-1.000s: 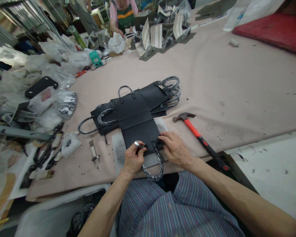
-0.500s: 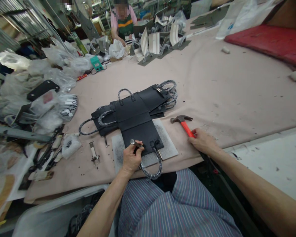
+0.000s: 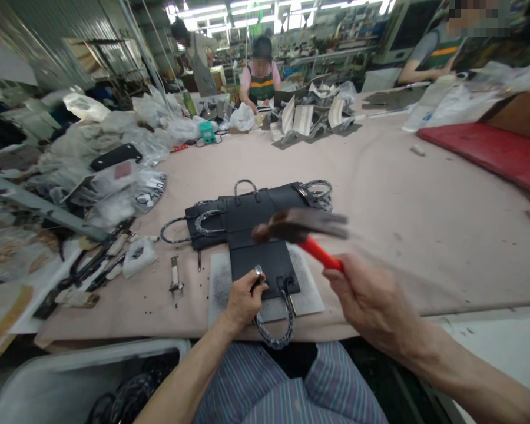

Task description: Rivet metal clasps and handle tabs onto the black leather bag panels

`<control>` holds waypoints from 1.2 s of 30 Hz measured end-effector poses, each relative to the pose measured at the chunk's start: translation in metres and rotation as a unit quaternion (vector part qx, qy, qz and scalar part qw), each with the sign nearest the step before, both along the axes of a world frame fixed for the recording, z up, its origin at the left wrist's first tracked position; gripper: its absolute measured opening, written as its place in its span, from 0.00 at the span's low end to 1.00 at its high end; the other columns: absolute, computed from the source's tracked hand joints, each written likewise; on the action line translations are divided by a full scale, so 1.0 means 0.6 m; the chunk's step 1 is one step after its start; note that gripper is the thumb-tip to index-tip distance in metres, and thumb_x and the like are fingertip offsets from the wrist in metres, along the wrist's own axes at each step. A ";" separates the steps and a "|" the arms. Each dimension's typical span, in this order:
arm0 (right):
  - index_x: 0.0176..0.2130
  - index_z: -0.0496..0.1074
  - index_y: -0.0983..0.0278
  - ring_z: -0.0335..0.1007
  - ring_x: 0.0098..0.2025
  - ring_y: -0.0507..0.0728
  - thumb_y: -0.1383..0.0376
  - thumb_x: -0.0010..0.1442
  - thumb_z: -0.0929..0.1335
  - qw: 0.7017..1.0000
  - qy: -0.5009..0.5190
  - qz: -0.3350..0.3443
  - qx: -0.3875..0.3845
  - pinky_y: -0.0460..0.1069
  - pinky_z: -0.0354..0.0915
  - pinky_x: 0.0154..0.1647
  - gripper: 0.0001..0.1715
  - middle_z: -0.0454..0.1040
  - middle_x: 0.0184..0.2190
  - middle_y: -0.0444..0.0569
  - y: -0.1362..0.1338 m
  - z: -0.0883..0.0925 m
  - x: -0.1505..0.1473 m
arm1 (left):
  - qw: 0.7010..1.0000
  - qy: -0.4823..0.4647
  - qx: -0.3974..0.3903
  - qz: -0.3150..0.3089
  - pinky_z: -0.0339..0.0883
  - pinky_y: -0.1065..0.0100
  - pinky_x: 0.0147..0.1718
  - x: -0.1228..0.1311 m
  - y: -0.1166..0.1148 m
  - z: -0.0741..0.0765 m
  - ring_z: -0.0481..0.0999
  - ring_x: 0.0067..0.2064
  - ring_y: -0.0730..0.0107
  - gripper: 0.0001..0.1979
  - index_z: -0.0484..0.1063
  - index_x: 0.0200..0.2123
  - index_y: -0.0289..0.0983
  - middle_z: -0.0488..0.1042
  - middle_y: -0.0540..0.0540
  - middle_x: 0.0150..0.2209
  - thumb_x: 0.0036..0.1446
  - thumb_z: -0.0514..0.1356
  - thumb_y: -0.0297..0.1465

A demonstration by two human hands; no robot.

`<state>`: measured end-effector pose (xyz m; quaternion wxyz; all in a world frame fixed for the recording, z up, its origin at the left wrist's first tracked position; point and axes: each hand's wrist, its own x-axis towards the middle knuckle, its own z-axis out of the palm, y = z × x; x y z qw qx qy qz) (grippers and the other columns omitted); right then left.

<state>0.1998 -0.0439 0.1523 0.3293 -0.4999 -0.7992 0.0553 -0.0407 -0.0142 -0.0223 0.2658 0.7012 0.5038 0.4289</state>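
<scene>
My right hand (image 3: 373, 297) grips the red handle of a claw hammer (image 3: 302, 225), raised above the table and blurred by motion. Closed around a short metal punch (image 3: 258, 272) with a shiny round top, my left hand (image 3: 246, 299) rests at the near panel of a black leather bag piece (image 3: 265, 262). The punch's lower end is hidden by my fingers. A wrapped handle (image 3: 277, 338) loops from this panel toward me, over the table edge. Under the panel lies a pale speckled board (image 3: 310, 294). More black bag pieces (image 3: 205, 227) with wrapped handles lie stacked behind.
Left of the board lies a small metal tool (image 3: 175, 275). Plastic bags (image 3: 115, 129) pile up at the far left. A grey bin (image 3: 48, 383) stands below the table edge. Red board (image 3: 490, 150) lies at right. Co-workers (image 3: 260, 76) sit or stand across the table.
My right hand has lifted the hammer from the tabletop up toward the punch. My left hand now holds the punch more upright. The head view has tilted up, showing more of the room.
</scene>
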 end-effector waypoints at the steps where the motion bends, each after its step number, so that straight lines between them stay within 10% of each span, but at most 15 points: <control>1: 0.30 0.64 0.60 0.56 0.17 0.50 0.58 0.72 0.59 0.998 -0.060 0.029 0.019 0.50 0.47 0.20 0.18 0.65 0.18 0.41 0.000 0.005 -0.003 | 1.000 0.002 -0.004 0.002 0.77 0.65 0.40 0.000 0.000 -0.001 0.82 0.38 0.65 0.08 0.76 0.39 0.39 0.82 0.47 0.36 0.57 0.61 0.24; 4: 0.30 0.63 0.59 0.53 0.15 0.51 0.59 0.72 0.59 0.985 -0.155 0.065 0.029 0.51 0.42 0.19 0.18 0.65 0.17 0.41 0.001 0.022 -0.008 | 1.000 0.005 -0.010 0.003 0.76 0.66 0.39 0.000 0.000 -0.002 0.82 0.38 0.65 0.09 0.76 0.40 0.39 0.82 0.47 0.36 0.57 0.61 0.23; 10: 0.36 0.64 0.58 0.60 0.18 0.52 0.61 0.73 0.58 0.994 0.010 -0.031 0.103 0.49 0.53 0.21 0.13 0.66 0.20 0.42 -0.006 0.044 -0.022 | 1.000 -0.006 -0.002 -0.006 0.76 0.65 0.42 -0.002 0.000 -0.003 0.82 0.39 0.65 0.08 0.76 0.40 0.40 0.82 0.47 0.38 0.58 0.61 0.24; 14: 0.29 0.60 0.58 0.52 0.15 0.51 0.60 0.72 0.58 0.988 -0.136 0.066 0.001 0.51 0.43 0.20 0.17 0.65 0.17 0.41 -0.008 0.025 -0.020 | 1.000 0.000 -0.006 -0.004 0.76 0.65 0.40 -0.002 0.002 -0.008 0.82 0.39 0.64 0.09 0.77 0.40 0.40 0.82 0.47 0.37 0.57 0.61 0.23; 19: 0.32 0.61 0.58 0.54 0.17 0.51 0.57 0.74 0.55 0.999 -0.027 -0.028 0.022 0.49 0.47 0.21 0.19 0.64 0.18 0.41 -0.011 0.022 -0.019 | 1.000 0.000 0.016 -0.008 0.76 0.63 0.43 -0.003 0.003 -0.010 0.82 0.41 0.63 0.08 0.76 0.40 0.39 0.82 0.46 0.39 0.58 0.61 0.25; 24: 0.31 0.62 0.59 0.52 0.17 0.51 0.57 0.73 0.56 0.984 -0.167 0.058 -0.034 0.51 0.40 0.22 0.19 0.66 0.18 0.42 -0.002 0.008 -0.008 | 1.000 0.010 0.002 -0.010 0.76 0.65 0.39 -0.003 0.002 -0.008 0.82 0.37 0.65 0.09 0.76 0.40 0.40 0.81 0.47 0.36 0.57 0.61 0.23; 31: 0.27 0.62 0.59 0.63 0.21 0.54 0.54 0.69 0.57 0.956 -0.016 -0.154 -0.248 0.48 0.53 0.24 0.21 0.67 0.19 0.43 0.034 -0.119 0.086 | 0.999 0.015 -0.019 -0.031 0.76 0.63 0.43 -0.010 0.002 0.016 0.82 0.40 0.65 0.08 0.76 0.42 0.39 0.82 0.46 0.39 0.59 0.63 0.27; 36: 0.35 0.71 0.62 0.69 0.28 0.59 0.60 0.68 0.59 0.933 -0.072 -0.237 -0.261 0.51 0.61 0.30 0.17 0.73 0.26 0.51 0.028 -0.225 0.135 | 0.999 0.020 -0.014 -0.035 0.76 0.63 0.46 -0.014 0.000 0.039 0.82 0.44 0.64 0.12 0.75 0.46 0.38 0.81 0.45 0.42 0.58 0.65 0.30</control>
